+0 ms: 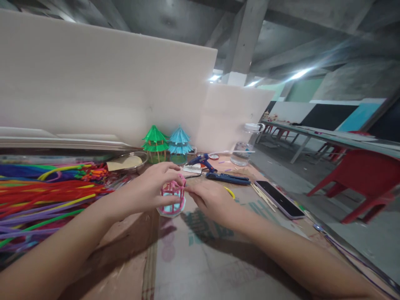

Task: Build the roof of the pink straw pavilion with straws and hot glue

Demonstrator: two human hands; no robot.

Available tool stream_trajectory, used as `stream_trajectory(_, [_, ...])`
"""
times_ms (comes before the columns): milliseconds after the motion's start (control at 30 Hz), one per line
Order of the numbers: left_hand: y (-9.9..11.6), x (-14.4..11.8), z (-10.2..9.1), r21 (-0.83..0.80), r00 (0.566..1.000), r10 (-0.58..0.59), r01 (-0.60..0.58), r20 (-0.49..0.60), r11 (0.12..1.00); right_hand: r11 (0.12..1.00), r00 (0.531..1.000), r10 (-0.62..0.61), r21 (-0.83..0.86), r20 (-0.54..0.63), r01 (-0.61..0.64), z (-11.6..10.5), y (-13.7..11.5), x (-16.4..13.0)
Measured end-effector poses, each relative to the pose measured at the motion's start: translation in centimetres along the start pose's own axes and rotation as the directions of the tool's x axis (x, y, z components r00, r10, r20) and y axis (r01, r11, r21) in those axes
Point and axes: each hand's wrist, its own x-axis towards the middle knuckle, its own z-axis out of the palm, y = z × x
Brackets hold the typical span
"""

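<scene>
A small cage-like frame of pink pipe cleaners [182, 196] stands on a pale blue and white base on the table. My left hand [153, 183] reaches around it from the left, with the thumb across its front and the fingers over its top; it is closed loosely on the frame. From the right, my right hand [215, 202] has its fingertips closed at the upper right edge of the same frame. What exactly lies between those fingertips is too small to make out. Behind the hands stand a green tiered-roof model [154, 139] and a blue one [180, 141].
Many coloured pipe cleaners [46, 191] lie at the left. A blue glue gun [203, 161], dark blue pliers-like tool [228, 179], phone [278, 198] and thin sticks [263, 197] lie at the right. A water jug [242, 150] stands by the white boards [103, 83].
</scene>
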Motion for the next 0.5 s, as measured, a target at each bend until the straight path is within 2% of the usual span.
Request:
stream_trajectory(167, [0.33,-0.02,0.21,0.023,0.999,-0.042,0.042,0.013,0.999,1.000,1.000,-0.002,0.025,0.004,0.002,-0.09,0.02,-0.01])
stream_trajectory(367, [0.09,0.13,0.30,0.071,1.000,-0.002,0.001,0.017,0.997,0.999,0.998,0.027,0.036,0.051,-0.029,-0.37,-0.09,0.08])
stream_trajectory(500, [0.07,0.06,0.39,0.076,0.999,-0.016,0.014,0.029,0.997,0.998,0.997,0.039,0.042,0.068,-0.042,-0.55,-0.20,0.18])
